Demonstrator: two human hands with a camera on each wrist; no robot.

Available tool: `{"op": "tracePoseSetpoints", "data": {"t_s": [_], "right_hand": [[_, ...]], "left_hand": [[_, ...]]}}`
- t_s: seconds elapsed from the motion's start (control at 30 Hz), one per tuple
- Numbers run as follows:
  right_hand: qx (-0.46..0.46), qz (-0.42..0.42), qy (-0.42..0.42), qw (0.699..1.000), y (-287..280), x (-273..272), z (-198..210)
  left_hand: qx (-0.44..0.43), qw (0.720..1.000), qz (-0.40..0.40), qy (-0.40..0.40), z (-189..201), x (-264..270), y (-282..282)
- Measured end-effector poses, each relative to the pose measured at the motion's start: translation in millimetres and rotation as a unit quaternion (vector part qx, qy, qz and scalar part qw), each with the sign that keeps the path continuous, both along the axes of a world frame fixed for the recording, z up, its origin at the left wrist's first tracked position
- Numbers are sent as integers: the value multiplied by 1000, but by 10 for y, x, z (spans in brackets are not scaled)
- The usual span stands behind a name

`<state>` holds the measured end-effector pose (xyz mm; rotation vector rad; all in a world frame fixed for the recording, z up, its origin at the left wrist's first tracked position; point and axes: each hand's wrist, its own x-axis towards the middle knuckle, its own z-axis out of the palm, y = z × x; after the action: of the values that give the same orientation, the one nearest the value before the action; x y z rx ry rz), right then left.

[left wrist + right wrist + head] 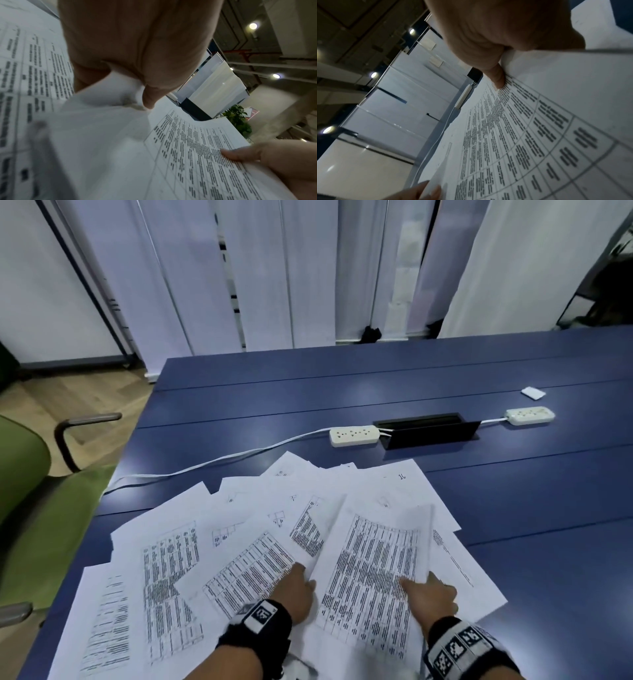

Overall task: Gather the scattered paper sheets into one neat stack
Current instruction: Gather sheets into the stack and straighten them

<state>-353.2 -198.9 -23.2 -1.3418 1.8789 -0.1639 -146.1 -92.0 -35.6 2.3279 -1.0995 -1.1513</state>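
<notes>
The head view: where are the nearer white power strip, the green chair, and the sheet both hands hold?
Nearer white power strip [354, 436], head view, middle of its top face.
Green chair [51, 529], head view, seat cushion.
Held sheet [370, 570], head view, printed table at its centre.

White sheets [171, 559] with black tables, blue table [513, 491], green chair [51, 508]

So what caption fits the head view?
Both hands, left and right, pinch one printed sheet above scattered papers.
</notes>
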Motion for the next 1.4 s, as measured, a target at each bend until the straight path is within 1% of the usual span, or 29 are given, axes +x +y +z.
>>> {"op": "tracePoseSetpoints", "data": {"t_s": [0.07, 0.1, 0.13, 0.2, 0.3, 0.37, 0.47, 0.57, 0.63, 0.7, 0.73, 0.77, 0.8, 0.83, 0.87, 0.9, 0.93, 1.0, 1.07, 1.13, 1.2, 1.27, 1.33, 1.37, 1.4], "right_hand": [[3, -40, -86, 995, -27, -36, -9], [7, -55, -130, 990, -27, -62, -6], [15, -72, -170, 983, -41, -96, -17], [39, -106, -228, 967, -67, -164, 1], [33, -148, -252, 956, -83, -262, 36], [31, -159, -264, 951, -79, -314, 54], [33, -153, -287, 945, -108, -340, 47], [36, -125, -312, 941, -120, -286, 137], [34, -103, -321, 941, -126, -265, 179], [11, -61, -289, 955, -129, -254, 108], [0, -34, -276, 961, -133, -249, 48], [-11, -9, -266, 964, -137, -252, 2], [-20, 11, -259, 966, -137, -253, -29], [-19, 21, -262, 965, -147, -253, -59], [-11, 29, -269, 963, -149, -242, -79], [1, 36, -281, 959, -157, -221, -101], [11, 46, -290, 956, -167, -201, -129], [33, 71, -295, 952, -184, -149, -188], [33, 109, -277, 954, -207, -103, -213], [17, 148, -248, 957, -281, -100, -225], [-28, 165, -203, 965, -416, -148, -194], [-107, 166, -140, 970, -615, -247, -188], [-167, 203, -36, 964, -792, -344, -200], [-170, 229, 23, 958, -848, -378, -207], [-159, 254, 78, 951, -888, -397, -210]], "left_hand": [[-16, 1000, -17, -1, -23, -54, 32], [-26, 999, -16, 13, -30, -81, 49], [-38, 999, -7, 38, -62, -83, 59], [-64, 990, 39, 117, -68, -52, 95], [-90, 964, 153, 199, -85, 99, 228], [-107, 946, 204, 228, -80, 154, 335], [-99, 941, 211, 246, -11, 89, 448], [-75, 917, 246, 304, -28, -29, 488], [-71, 895, 272, 345, -16, -89, 493], [-48, 893, 265, 360, -4, -93, 503], [-40, 898, 246, 362, 31, -88, 495], [-34, 910, 231, 343, 26, -83, 466], [-39, 933, 199, 298, 7, -55, 446], [-39, 957, 170, 230, -6, -33, 420], [-45, 974, 143, 168, -1, -15, 402], [-60, 979, 134, 139, -20, -7, 370], [-74, 980, 122, 135, -35, -29, 343], [-87, 974, 113, 174, -50, -121, 285], [-105, 972, 116, 174, -112, -224, 258], [-128, 965, 140, 183, -105, -308, 265], [-159, 946, 173, 225, -31, -284, 317], [-196, 916, 233, 261, 52, -146, 437], [-225, 885, 296, 282, 167, -5, 592], [-243, 867, 324, 289, 204, 56, 679], [-240, 856, 359, 284, 198, 114, 773]]}}
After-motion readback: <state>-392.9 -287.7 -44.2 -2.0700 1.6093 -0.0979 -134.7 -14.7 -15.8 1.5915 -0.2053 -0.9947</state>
